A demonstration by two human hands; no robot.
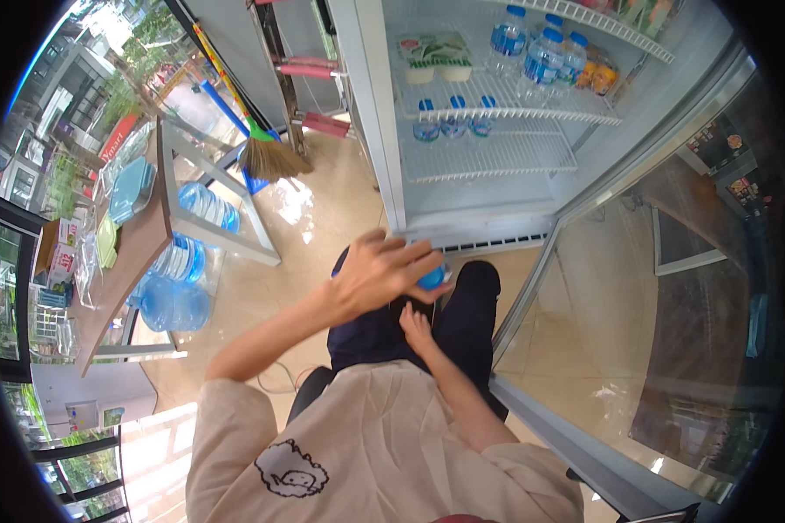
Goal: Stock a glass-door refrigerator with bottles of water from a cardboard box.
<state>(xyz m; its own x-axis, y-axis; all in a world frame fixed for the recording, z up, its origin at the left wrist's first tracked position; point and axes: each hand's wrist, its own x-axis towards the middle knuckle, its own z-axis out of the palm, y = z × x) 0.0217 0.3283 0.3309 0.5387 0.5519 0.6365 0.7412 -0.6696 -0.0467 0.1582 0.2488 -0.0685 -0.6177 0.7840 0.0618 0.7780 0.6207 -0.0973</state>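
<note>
My left hand (383, 271) is stretched out above my knees, its fingers around a small plastic bottle with a blue cap (432, 278); the bottle's body is mostly hidden and blurred. My right hand (417, 327) is low between my thighs with its fingers bent, beside a dark thing that I cannot make out. Before me stands an open refrigerator (477, 225) with white wire shelves. Three small water bottles (454, 119) stand on a lower shelf. Larger blue-capped bottles (544, 59), orange-coloured bottles (598, 75) and white packs with green print (435, 55) stand higher.
The refrigerator's glass door (582, 301) stands open at my right. On the left is a table (140, 248) with food containers (131, 189), and large blue water jugs (173, 304) are under it. A broom (271, 157) and a ladder (307, 68) stand left of the refrigerator.
</note>
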